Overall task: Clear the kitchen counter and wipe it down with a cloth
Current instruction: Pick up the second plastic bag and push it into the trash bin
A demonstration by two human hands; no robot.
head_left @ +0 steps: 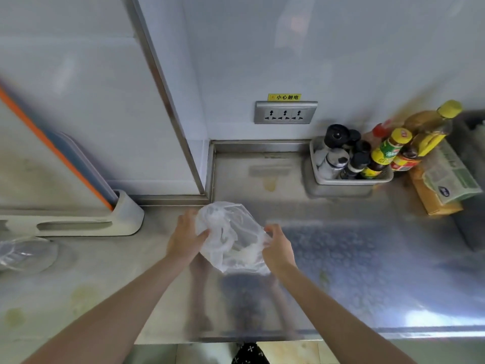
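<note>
A plastic bag (231, 237) sits mid-counter (341, 271), a tray of bottles (351, 177) behind right, a rack (78, 224) left.

A kitchen: steel counter (341, 258), metal tray (351, 181) of sauce bottles (388, 153), and racked cutting boards (60, 158).

Both forearms are bare from the lower frame edge up to the wrists, with no sleeve, watch or ring showing on either. The left hand (185, 241) and right hand (278, 249) are ungloved. At six o'clock, between the arms, shows black fabric (250, 354) printed with small white crosses (which garment, unclear).
</note>
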